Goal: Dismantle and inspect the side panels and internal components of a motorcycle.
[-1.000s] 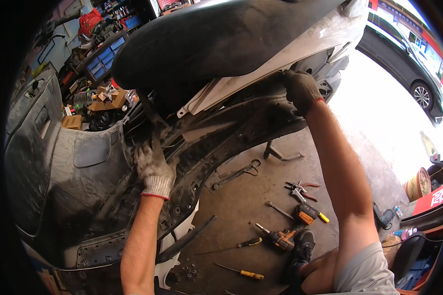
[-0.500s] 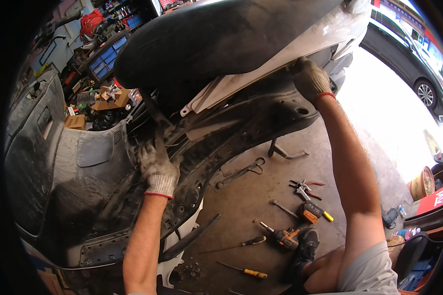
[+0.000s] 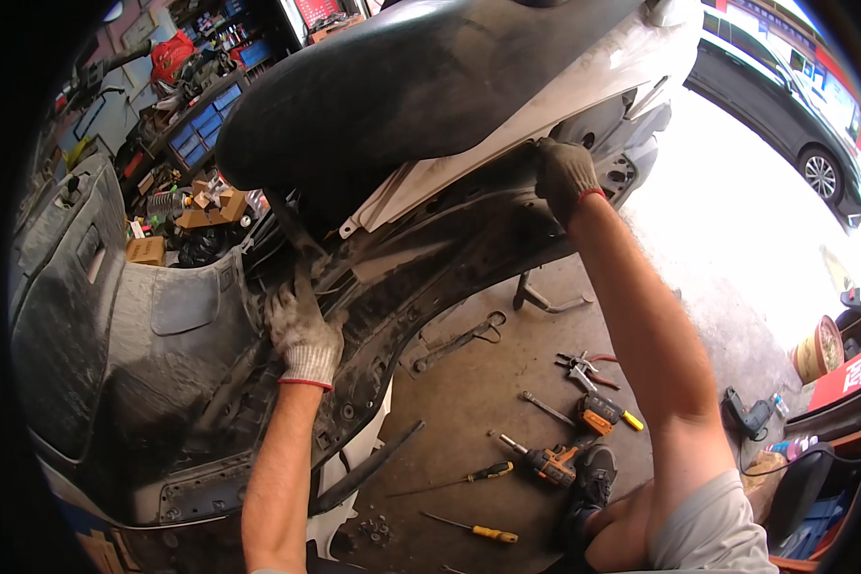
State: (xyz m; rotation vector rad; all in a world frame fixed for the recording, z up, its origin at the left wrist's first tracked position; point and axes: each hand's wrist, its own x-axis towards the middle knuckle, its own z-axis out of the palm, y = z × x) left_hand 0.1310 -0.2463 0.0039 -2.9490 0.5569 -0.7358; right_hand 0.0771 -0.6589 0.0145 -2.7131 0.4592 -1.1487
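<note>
- Two gloved hands on a scooter body shell [image 3: 430, 249], which lies tipped over, filling the left and far part of the scene.
- Left hand [image 3: 301, 330], dirty knit glove, fingers pressed into the dark inner frame just left of centre; whether it is closed on anything, cannot tell.
- Right hand [image 3: 564, 172], far right, fingers curled closed over the shell's edge where the white panel [image 3: 584, 86] meets black plastic.
- Shell: black, dusty, scuffed, white trim along its far side, ribbed grey footboard [image 3: 163, 325] on the left.
- Near right on the concrete floor [image 3: 478, 392]: yellow-handled screwdriver [image 3: 474, 529], cordless drill [image 3: 545, 462], pliers [image 3: 584, 364].
</note>
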